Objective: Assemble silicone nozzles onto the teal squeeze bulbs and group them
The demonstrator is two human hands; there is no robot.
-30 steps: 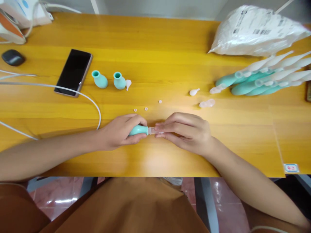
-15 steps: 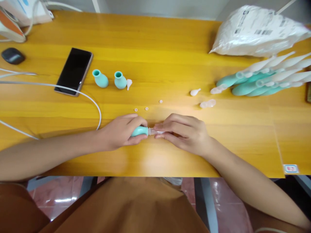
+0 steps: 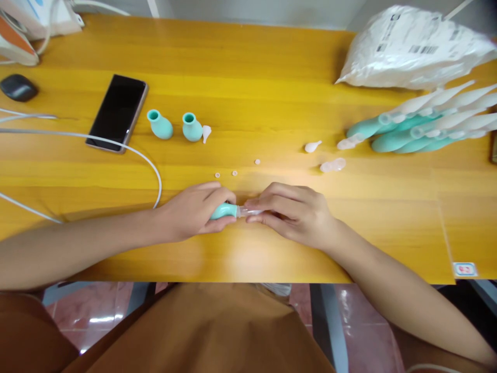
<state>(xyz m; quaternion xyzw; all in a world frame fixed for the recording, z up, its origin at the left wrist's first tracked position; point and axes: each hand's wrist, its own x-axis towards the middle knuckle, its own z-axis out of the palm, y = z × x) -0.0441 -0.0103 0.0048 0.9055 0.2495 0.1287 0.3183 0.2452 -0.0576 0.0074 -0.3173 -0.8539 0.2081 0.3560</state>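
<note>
A yellow wooden tabletop (image 3: 272, 67) fills the view, its near edge running above the person's lap. At the far right corner lies a crumpled white plastic bag (image 3: 411, 46), and just in front of it, against the right edge, a pile of teal bulbs with clear tips (image 3: 419, 127) lies stacked on its side. Toward the far left a black phone (image 3: 117, 112) lies face up, with a white cable (image 3: 116, 147) curving past its near end and a dark oval case (image 3: 17, 87) close to the left edge. Right of the phone stand two loose teal bulbs (image 3: 174, 126), upright and apart from each other, a small white nozzle (image 3: 205, 133) touching the right one. Two more pale tips (image 3: 330, 155) lie near the pile, and three tiny white rings (image 3: 235, 170) are scattered in the middle of the tabletop. Near the middle of the near edge, the left hand (image 3: 190, 211) is curled around a teal bulb (image 3: 224, 211), fingers wrapped over it and thumb beneath. The right hand (image 3: 297, 212) meets it from the other side, its fingertips pinching the clear tip (image 3: 248, 211) that sticks out of the bulb's mouth. Both hands rest low on the wood.
</note>
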